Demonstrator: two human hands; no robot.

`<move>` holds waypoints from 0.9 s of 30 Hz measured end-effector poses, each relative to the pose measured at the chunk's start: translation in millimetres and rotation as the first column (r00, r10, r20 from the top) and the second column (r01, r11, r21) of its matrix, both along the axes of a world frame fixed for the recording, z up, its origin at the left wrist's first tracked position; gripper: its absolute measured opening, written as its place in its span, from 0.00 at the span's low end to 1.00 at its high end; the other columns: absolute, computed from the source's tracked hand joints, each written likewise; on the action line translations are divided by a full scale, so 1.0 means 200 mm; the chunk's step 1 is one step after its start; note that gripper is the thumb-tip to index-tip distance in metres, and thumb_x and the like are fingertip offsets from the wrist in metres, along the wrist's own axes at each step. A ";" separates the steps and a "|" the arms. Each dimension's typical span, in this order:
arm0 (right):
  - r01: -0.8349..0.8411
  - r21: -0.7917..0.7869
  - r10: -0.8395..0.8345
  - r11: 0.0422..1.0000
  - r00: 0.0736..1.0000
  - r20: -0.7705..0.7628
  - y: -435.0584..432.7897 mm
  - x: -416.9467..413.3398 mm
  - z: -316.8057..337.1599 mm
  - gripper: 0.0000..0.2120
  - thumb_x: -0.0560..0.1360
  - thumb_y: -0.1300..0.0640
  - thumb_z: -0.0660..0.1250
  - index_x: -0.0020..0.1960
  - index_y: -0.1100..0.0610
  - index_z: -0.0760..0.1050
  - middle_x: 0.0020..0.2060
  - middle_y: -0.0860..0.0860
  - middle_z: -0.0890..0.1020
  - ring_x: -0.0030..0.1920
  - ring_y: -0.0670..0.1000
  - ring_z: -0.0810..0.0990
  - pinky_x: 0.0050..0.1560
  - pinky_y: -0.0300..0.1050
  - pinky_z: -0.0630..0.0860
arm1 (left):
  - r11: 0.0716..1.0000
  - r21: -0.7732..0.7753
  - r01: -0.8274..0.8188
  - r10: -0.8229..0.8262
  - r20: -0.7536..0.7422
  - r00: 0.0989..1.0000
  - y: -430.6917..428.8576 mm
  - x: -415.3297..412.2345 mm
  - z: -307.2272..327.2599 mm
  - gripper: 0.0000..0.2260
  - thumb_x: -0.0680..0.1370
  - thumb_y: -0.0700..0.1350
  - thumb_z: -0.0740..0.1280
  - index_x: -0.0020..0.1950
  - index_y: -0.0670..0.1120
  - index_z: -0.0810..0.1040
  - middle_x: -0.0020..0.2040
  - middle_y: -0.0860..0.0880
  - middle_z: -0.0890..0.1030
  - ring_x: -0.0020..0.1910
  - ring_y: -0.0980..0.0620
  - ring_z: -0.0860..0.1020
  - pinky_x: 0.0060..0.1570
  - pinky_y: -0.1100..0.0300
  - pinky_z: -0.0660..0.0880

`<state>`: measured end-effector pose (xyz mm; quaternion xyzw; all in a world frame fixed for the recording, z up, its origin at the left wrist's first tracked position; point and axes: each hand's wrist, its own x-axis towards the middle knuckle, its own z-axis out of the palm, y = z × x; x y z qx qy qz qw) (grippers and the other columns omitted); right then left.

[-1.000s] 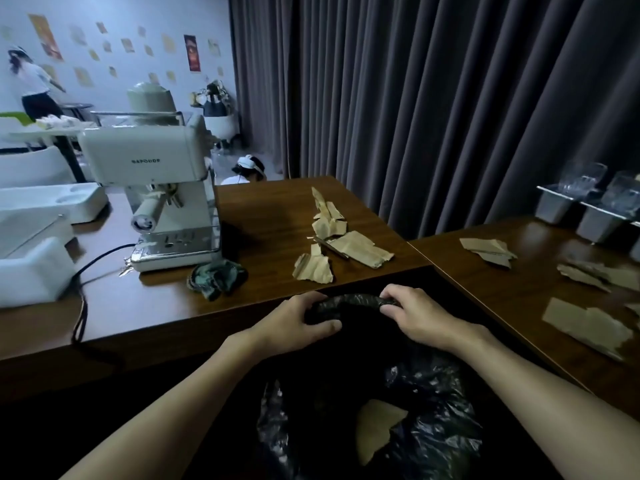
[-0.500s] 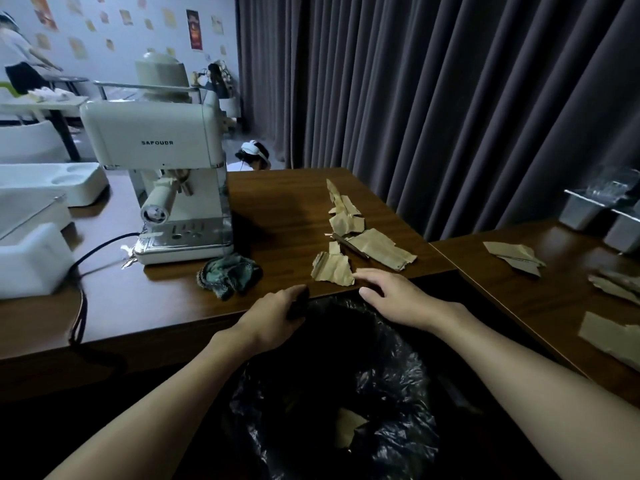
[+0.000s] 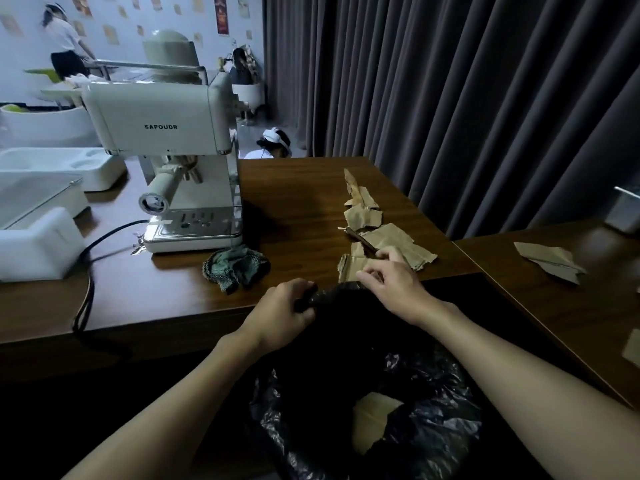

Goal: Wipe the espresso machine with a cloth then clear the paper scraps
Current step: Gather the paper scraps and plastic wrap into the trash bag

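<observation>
The likeliest slip from here is paper missing the bag (image 3: 426, 386). Its mouth is held up on one side only, by the left hand (image 3: 284, 313), whose fingers (image 3: 301, 289) are clenched round a bunch of the black plastic rim just below the bench (image 3: 304, 202) edge. If that grip slackens or the rim sags, a piece dragged off the edge could fall outside it. A hasty sweep could also scatter the light, torn paper scraps (image 3: 384, 237) further along the bench. The other scraps (image 3: 550, 259) on the second bench (image 3: 554, 323) to the right lie well apart from the bag and would need a longer carry, which is another chance to drop some. The right hand (image 3: 398, 285) is over the bench edge with its fingers (image 3: 372, 271) bent down onto the nearest scrap (image 3: 349, 268), which lies at the very edge just beside the bag's rim. I cannot tell whether they have a hold of it or only touch it. The rest of the pile stretches away beyond the fingertips toward the curtain (image 3: 450, 98), and one piece (image 3: 374, 420) lies inside the bag. The cloth (image 3: 235, 268) sits crumpled on the bench just in front of the espresso machine (image 3: 162, 133), left of both hands and in neither one's grip.
</observation>
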<state>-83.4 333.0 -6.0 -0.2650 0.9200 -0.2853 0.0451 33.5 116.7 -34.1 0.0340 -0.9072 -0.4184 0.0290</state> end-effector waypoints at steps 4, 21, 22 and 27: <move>0.122 0.023 -0.122 0.992 0.992 -0.002 -0.04 -0.04 0.00 0.12 0.75 0.41 0.66 0.38 0.46 0.75 0.48 0.49 0.77 0.54 0.54 0.75 0.58 0.54 0.74 | 0.999 -0.047 0.008 -0.010 -0.026 1.000 0.01 0.01 0.01 0.18 0.78 0.44 0.70 0.68 0.51 0.77 0.65 0.53 0.80 0.65 0.55 0.76 0.65 0.57 0.74; 0.020 -0.446 0.052 0.895 0.988 0.147 0.08 0.06 0.35 0.14 0.74 0.67 0.69 0.54 0.52 0.74 0.54 0.52 0.76 0.44 0.48 0.79 0.44 0.42 0.79 | 0.996 0.075 0.056 -0.056 -0.001 0.998 0.05 0.02 0.11 0.16 0.77 0.41 0.71 0.54 0.63 0.77 0.49 0.61 0.81 0.48 0.65 0.81 0.43 0.71 0.77; -0.024 -0.430 0.107 0.902 0.980 0.170 0.12 0.08 0.37 0.14 0.74 0.67 0.69 0.55 0.53 0.75 0.54 0.53 0.77 0.42 0.45 0.79 0.42 0.38 0.77 | 0.995 0.080 0.055 -0.054 -0.007 0.999 0.07 0.01 0.12 0.15 0.77 0.41 0.71 0.55 0.61 0.78 0.48 0.60 0.81 0.47 0.63 0.81 0.44 0.69 0.78; -0.118 -0.352 0.228 0.929 0.929 0.291 0.25 0.12 0.39 0.18 0.74 0.64 0.71 0.61 0.51 0.76 0.50 0.52 0.83 0.48 0.46 0.83 0.51 0.40 0.79 | 0.994 0.077 0.079 -0.078 -0.012 0.997 0.14 -0.08 0.15 0.17 0.75 0.41 0.72 0.62 0.54 0.81 0.52 0.53 0.85 0.47 0.56 0.83 0.49 0.54 0.82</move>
